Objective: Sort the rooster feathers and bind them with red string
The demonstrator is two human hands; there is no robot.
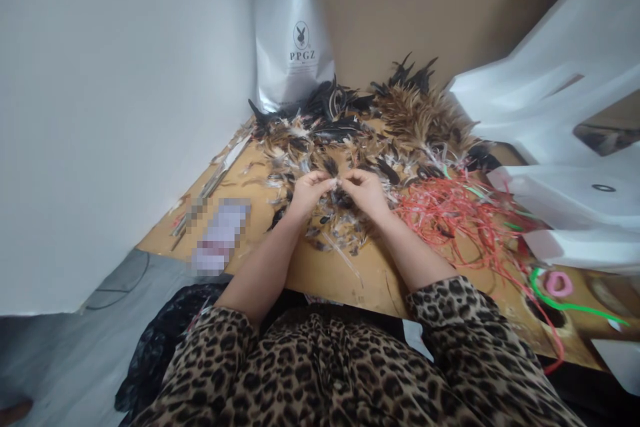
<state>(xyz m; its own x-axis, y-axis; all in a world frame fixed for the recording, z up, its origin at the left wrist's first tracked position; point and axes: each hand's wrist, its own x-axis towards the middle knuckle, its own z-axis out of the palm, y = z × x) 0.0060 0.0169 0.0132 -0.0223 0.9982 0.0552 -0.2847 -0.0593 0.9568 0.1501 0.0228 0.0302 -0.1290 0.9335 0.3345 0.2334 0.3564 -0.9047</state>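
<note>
My left hand and my right hand meet over the middle of a wooden table, fingertips pinched together on a small dark feather. Both hands are closed. Under and beyond them lies a wide heap of black, brown and white feathers. More loose feathers are scattered on the wood just below my wrists. My forearms are bare and my sleeves have a leopard print.
A tangle of red strings lies right of my right hand, with a green cord and pink ring farther right. White bags crowd the right side; a white printed bag stands at the back. A blurred flat object and thin sticks lie left.
</note>
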